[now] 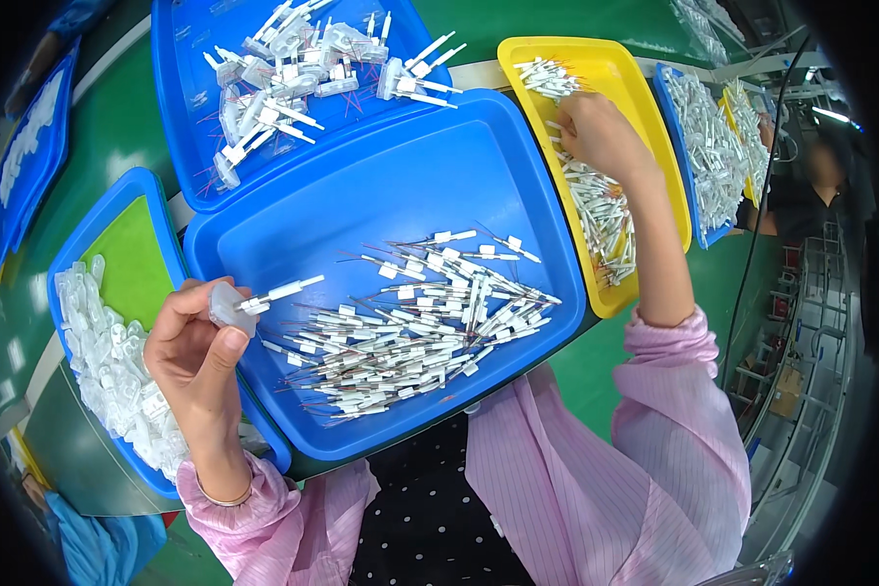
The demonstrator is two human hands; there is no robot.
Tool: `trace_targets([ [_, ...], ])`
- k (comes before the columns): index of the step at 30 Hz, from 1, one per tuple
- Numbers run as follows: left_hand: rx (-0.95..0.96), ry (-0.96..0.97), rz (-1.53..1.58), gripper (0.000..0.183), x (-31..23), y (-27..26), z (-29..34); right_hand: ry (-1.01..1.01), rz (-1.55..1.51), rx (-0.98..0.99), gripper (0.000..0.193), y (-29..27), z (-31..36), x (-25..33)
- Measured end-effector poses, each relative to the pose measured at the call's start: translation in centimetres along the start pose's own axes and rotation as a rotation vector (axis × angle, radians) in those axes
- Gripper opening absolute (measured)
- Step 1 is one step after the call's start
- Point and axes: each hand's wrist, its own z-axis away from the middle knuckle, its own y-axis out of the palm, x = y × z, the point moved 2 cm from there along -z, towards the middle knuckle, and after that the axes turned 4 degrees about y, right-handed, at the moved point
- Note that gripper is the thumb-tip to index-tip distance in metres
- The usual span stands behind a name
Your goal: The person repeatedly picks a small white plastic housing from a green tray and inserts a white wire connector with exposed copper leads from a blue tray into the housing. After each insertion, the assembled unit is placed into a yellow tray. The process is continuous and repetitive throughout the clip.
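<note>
My left hand (200, 342) pinches a translucent plastic housing (230, 309) between thumb and fingers. A white stick-like part (293, 289) juts out of this housing to the right, over the left side of a large blue tray (332, 146). In that tray lies a heap of thin white parts with fine wires (410, 342). Over at the right, my right hand (601, 137) reaches into a yellow tray (669, 176), its fingers curled down among small white wired parts (596, 210). Whatever its fingertips grip is hidden.
Behind stands another blue tray (181, 98) with housings fitted with white sticks (273, 98). Left, a blue-rimmed tray (142, 186) holds translucent housings (117, 361). Beyond the yellow tray, another tray of white parts (708, 146) stands on the green table. A person (811, 205) is at far right.
</note>
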Motion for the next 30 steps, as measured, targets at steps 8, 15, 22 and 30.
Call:
trace_targets([
  [8, -0.014, -0.075, 0.294, 0.043, 0.3, 0.7, -0.3, -0.059, -1.239, -0.173, 0.006, -5.6, 2.5, 5.6],
  [15, 0.053, -0.134, 0.606, 0.043, 0.9, 0.4, 0.0, -0.258, -1.876, 0.021, 0.017, -6.4, 6.1, 17.2],
  [22, 0.117, -0.174, 0.803, 0.045, 1.0, 0.3, 0.0, -0.425, -1.762, -0.115, 0.017, -5.1, 6.3, 20.6],
  [30, 0.161, -0.165, 0.797, 0.044, 0.7, 0.4, 0.1, -0.491, -1.541, -0.178, 0.018, -5.2, 6.1, 20.7],
])
